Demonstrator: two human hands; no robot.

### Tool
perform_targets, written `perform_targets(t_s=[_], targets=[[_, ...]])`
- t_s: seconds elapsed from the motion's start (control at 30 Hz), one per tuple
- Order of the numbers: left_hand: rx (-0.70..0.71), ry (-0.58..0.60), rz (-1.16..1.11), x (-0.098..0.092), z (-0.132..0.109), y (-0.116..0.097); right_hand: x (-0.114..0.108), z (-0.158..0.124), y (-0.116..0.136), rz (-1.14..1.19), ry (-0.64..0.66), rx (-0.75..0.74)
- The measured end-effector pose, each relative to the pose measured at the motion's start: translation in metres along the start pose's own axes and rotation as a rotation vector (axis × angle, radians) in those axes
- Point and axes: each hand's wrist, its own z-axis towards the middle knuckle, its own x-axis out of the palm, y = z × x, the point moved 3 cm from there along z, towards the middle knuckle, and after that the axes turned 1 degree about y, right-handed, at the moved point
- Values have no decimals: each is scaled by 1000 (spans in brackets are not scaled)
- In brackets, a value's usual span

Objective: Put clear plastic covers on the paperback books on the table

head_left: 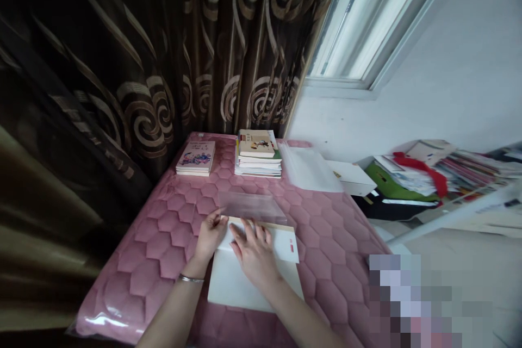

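Observation:
A book [240, 288] with pale pages or inner cover lies in front of me on a pink quilted surface. Across its upper part is a white flap [285, 246] with a small red mark. A clear plastic cover [253, 205] sticks out past the book's far edge. At the upper left corner, my left hand [212, 234] is closed, with thumb and fingers pinching the edge of the plastic; the exact hold is partly hidden. My right hand [256, 253] rests on the white flap, fingers spread and lying flat.
Thin books [196, 159] with an illustrated cover sit at the far left, and a taller book stack [258, 155] at the far middle. Clear plastic sheets [312, 168] and a white box [354, 176] lie to the right. Patterned curtains [228, 54] hang behind the pink quilted surface [171, 239].

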Motion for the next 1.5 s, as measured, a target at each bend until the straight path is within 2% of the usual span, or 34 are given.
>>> perform_targets(t_s=[0.13,0.27,0.33,0.43,0.5,0.57,0.67,0.73,0.83,0.9,1.07,1.3,1.5], targets=[[59,-20,17,0,-1,-3,-2,2,1,16,9,-1],[68,-46,13,-1,-1,-2,-15,6,-6,65,13,17],[48,-49,-1,-2,-1,0,-22,7,-21,85,-11,114],[42,-53,-4,-2,-1,2,-25,4,-62,135,-82,399],[67,-47,4,-1,-2,1,-19,-1,-90,284,-79,558],[88,-45,18,-1,-2,0,-8,-4,-111,545,-24,672],[96,-61,41,-1,-2,-3,5,-9,-125,954,23,844],[91,-69,48,-1,-2,-4,8,-9,-125,1141,-50,922],[82,-85,49,-2,-3,-4,6,-7,-121,1264,-214,952],[86,-91,47,-2,-3,-3,3,-6,-119,1272,-261,961],[93,-49,-24,3,-4,-5,0,-4,-119,1296,-293,901],[76,-28,-67,4,-2,-5,-7,-12,-121,1215,-197,963],[81,-17,-69,3,-2,-2,-14,-21,-117,1107,-222,943]])
